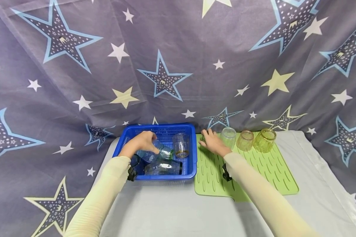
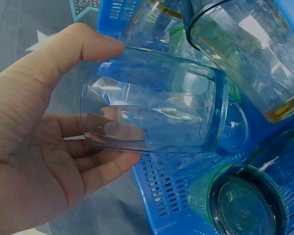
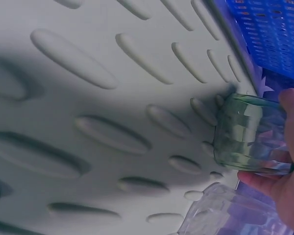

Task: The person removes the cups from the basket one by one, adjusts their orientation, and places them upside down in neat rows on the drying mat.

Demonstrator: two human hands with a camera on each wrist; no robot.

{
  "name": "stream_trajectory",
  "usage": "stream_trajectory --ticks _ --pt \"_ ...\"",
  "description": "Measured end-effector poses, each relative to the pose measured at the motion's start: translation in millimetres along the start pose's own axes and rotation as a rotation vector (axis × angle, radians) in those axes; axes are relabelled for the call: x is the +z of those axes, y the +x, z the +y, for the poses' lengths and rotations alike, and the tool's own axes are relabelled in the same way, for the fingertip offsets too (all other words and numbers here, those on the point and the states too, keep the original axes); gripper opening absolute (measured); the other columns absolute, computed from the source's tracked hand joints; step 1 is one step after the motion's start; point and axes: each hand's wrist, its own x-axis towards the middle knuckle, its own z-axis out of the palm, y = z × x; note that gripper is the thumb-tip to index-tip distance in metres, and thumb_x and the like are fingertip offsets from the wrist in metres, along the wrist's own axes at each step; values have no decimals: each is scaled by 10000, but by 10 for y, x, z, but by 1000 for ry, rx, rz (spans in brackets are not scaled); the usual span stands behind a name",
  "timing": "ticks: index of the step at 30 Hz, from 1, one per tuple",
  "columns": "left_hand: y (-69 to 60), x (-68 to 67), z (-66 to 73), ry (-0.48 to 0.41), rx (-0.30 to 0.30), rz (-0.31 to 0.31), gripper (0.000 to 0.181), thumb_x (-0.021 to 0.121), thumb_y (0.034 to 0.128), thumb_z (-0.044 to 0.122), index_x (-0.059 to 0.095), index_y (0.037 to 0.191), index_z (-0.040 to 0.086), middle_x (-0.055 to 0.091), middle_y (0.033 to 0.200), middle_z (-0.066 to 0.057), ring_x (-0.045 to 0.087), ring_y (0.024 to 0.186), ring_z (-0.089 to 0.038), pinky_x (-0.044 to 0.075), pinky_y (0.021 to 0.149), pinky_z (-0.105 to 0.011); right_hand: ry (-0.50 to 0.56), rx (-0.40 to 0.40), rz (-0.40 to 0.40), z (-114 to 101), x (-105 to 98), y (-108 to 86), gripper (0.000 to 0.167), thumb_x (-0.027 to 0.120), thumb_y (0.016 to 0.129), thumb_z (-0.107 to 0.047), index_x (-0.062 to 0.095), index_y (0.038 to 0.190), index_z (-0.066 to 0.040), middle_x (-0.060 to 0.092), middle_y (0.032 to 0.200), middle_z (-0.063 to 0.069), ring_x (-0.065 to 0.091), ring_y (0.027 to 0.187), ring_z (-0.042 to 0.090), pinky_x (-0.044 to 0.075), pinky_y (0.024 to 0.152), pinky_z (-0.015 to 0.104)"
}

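My left hand [image 1: 144, 141] is over the blue basket [image 1: 192, 164], its thumb and fingers gripping a clear, blue-tinted drinking glass [image 2: 152, 103] by one end. The glass lies tilted on its side in the left wrist view, above other glasses. At the mat's back left corner, my right hand [image 1: 214, 142] grips a greenish glass [image 3: 245, 132] between thumb and fingers. That glass is at the surface of the green drying mat [image 1: 207, 177]; whether it touches is unclear. Next to it stands a clear glass [image 1: 228, 136], mostly bare of the hand.
More glasses lie in the basket, among them a brown-rimmed one [image 1: 181, 146], a dark-rimmed one [image 1: 163, 168] and a green one [image 1: 166, 152]. A pinkish glass [image 1: 245, 140] and a yellow-green glass [image 1: 264, 141] stand on the mat. A star-patterned curtain [image 1: 178, 65] hangs behind the white table [image 1: 172, 210].
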Motion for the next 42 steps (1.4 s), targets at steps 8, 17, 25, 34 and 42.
stream_trajectory --ticks 8,17,25,34,42 --pt "-69 4 -29 -35 12 14 738 833 813 268 545 1406 -64 596 1376 -246 581 1260 -384 524 1025 -514 -12 -19 -7 -53 19 19 450 555 1053 -344 431 1388 -70 460 1366 242 499 1207 479 510 968 578" --pt "-154 0 -33 -68 30 42 763 837 820 260 520 1429 -74 569 1421 -261 550 1316 -402 501 1067 -526 -27 -49 -12 -130 -3 29 427 558 1053 -312 447 1359 -35 473 1331 242 505 1186 485 482 1000 582" --pt "-211 -50 43 -65 55 90 770 829 824 285 516 1442 -52 573 1432 -244 544 1334 -396 486 1085 -533 -26 -51 -16 -74 57 2 439 562 1052 -315 442 1365 -31 471 1330 241 503 1188 481 485 995 583" --pt "-217 -135 139 -126 100 212 780 847 806 362 553 1418 -21 625 1347 -223 605 1231 -357 519 1031 -526 58 -20 -24 -32 -73 -18 445 606 1029 -343 472 1344 -59 490 1299 261 537 1168 467 524 926 584" --pt "-253 -172 141 -189 138 318 672 799 871 370 571 1387 5 652 1248 -196 628 1114 -333 546 954 -499 31 -9 -26 -80 -179 16 555 586 1023 -434 481 1425 -66 446 1423 323 495 1290 483 520 969 630"
